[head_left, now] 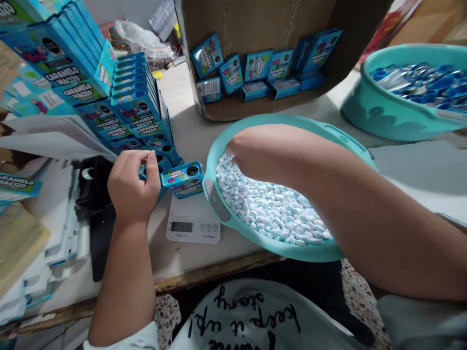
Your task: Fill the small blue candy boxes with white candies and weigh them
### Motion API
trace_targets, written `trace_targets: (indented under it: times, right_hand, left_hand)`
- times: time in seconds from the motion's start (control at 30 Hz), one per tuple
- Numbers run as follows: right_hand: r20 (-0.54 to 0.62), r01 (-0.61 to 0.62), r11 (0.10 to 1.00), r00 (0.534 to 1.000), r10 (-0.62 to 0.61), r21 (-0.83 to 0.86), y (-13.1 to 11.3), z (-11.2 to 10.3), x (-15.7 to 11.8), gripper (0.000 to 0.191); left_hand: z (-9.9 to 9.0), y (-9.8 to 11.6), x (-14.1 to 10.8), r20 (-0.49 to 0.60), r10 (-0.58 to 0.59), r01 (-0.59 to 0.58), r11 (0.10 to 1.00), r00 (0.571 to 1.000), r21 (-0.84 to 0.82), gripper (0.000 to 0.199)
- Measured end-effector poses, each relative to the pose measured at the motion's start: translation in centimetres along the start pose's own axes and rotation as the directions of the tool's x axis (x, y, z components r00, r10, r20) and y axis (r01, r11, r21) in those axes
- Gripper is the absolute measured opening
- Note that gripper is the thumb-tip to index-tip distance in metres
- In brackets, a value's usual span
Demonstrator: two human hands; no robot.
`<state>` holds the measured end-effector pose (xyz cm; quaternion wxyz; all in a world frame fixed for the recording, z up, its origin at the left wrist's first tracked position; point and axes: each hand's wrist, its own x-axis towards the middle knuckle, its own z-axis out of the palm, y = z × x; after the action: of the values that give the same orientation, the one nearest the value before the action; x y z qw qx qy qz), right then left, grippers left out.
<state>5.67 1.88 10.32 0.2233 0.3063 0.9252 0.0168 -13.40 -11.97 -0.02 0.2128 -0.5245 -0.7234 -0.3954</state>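
Note:
My left hand is closed at the front of the stacked boxes, its thumb against a blue candy box mostly covered by the hand. Another "Caramelo Macizo" candy box rests on a small white digital scale, whose display appears to read 15.32. Right of the scale, a turquoise basin holds a heap of small pale blue and white candies. My right hand reaches into the basin's far left side, among the candies. Its fingers are hidden behind the hand and wrist.
Tall stacks of blue candy boxes rise at the left. An open cardboard box behind the basin holds several upright candy boxes. A second turquoise basin with blue wrapped pieces stands at right. Papers and flat cartons lie at left.

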Motion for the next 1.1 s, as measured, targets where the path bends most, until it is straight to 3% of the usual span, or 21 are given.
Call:
trace_targets:
  times: [0.33,0.47,0.73,1.1]
  right_hand:
    - [0.041,0.018,1.0,0.999,-0.019,0.018,0.1,0.0,0.0,0.024]
    - [0.046,0.016,1.0,0.999,-0.017,0.022,0.0,0.0,0.0,0.03]
    - [0.037,0.067,0.997,0.997,-0.069,0.046,-0.1,0.3,0.2,0.028]
    - [0.026,0.066,0.997,0.997,-0.067,0.033,-0.2,0.2,-0.2,0.035]
  left_hand:
    - [0.1,1.3,-0.4,0.02,0.125,-0.124,0.991,0.992,-0.059,0.023]
    - [0.2,1.5,-0.5,-0.002,0.11,-0.11,0.993,0.994,-0.037,0.027]
    - [1.0,1.9,-0.9,0.06,0.165,-0.163,0.986,0.984,-0.032,0.028]
    - [0.6,1.6,-0.7,0.049,0.135,-0.135,0.991,0.99,-0.005,0.028]
